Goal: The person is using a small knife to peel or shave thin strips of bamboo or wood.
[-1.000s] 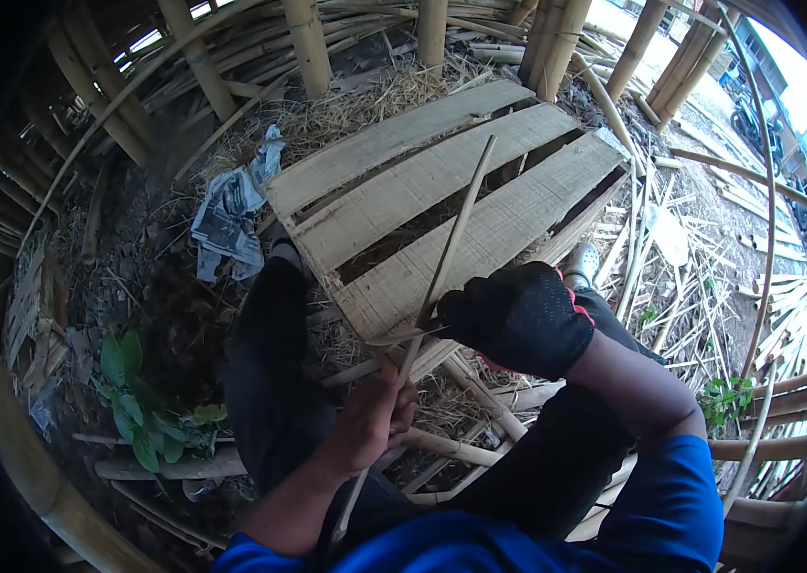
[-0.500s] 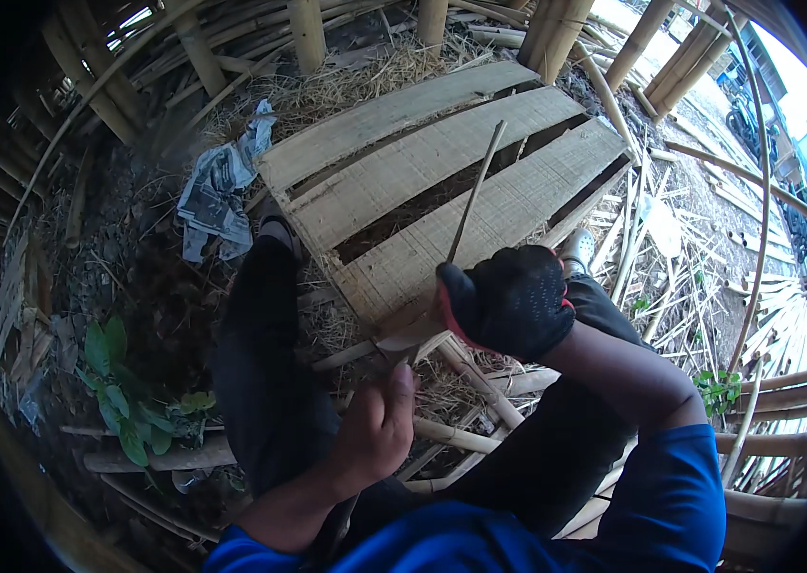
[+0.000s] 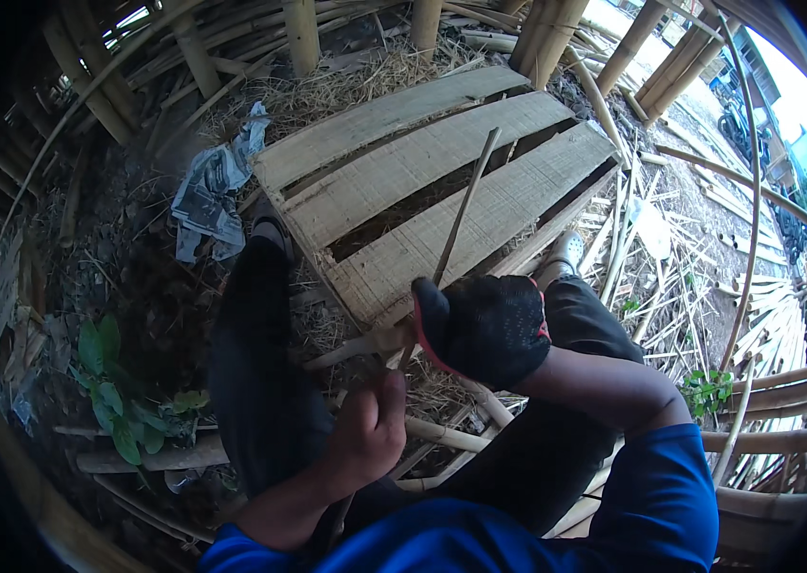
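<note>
A long thin bamboo strip runs slanting from over the slatted wooden platform down past both hands toward my lap. My bare left hand is closed round its lower part, thumb on top. Just above it, my right hand, in a black glove with red trim, is closed with the strip passing at its thumb side. A flat, pale, knife-like blade sticks out to the left of the glove, against the strip. Its handle is hidden in my fist.
The slatted wooden platform stands before me between my feet. Crumpled newspaper lies to its left, near a leafy green plant. Bamboo posts stand behind. Cut bamboo strips are strewn at right; bamboo poles lie below my hands.
My right hand has moved slightly down and left, closer to my left hand, bringing the blade along the strip. My left hand has shifted slightly. The whole view has shifted a little.
</note>
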Demonstrator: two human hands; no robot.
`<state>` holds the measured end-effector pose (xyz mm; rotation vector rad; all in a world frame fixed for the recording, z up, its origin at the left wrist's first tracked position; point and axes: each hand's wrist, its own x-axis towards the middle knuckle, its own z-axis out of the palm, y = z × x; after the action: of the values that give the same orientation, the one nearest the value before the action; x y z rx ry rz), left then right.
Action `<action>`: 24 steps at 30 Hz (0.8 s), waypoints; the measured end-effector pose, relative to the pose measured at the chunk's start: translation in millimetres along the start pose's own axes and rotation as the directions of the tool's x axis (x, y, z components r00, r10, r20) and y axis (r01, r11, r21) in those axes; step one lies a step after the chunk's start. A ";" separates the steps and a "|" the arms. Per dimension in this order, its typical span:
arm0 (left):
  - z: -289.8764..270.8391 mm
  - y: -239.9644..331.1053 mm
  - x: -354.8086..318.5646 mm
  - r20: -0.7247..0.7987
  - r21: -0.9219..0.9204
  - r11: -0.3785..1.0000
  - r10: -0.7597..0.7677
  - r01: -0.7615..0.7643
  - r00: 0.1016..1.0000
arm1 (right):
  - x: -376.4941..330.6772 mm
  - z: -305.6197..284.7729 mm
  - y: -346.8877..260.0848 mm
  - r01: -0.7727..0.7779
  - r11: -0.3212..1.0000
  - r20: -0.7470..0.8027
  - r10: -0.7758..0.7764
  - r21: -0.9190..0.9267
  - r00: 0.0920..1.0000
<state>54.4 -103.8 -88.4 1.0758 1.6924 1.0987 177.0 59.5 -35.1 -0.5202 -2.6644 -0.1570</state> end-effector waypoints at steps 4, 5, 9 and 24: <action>3.6 -1.1 -0.3 -0.002 0.012 1.000 -0.018 0.018 1.000 | 10.6 2.5 23.7 0.092 0.995 -0.103 -0.095 -0.033 0.990; 3.9 -3.3 0.7 -0.016 -0.023 0.999 -0.030 0.030 0.999 | 9.5 4.1 16.4 0.090 0.995 -0.103 -0.093 -0.032 0.990; 6.9 -15.0 -1.4 -0.066 -0.014 1.000 0.026 -0.027 0.997 | 10.2 3.9 10.8 -0.080 0.997 -0.152 0.076 -0.021 0.986; -1.4 7.0 11.5 -0.049 -0.035 0.998 -0.045 0.043 0.998 | 34.0 13.7 34.0 -0.117 0.988 -0.198 0.096 -0.099 0.975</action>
<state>51.3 -91.6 -83.5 0.9927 1.7227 1.1305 156.1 104.8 -32.2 -0.6477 -2.4425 -0.3077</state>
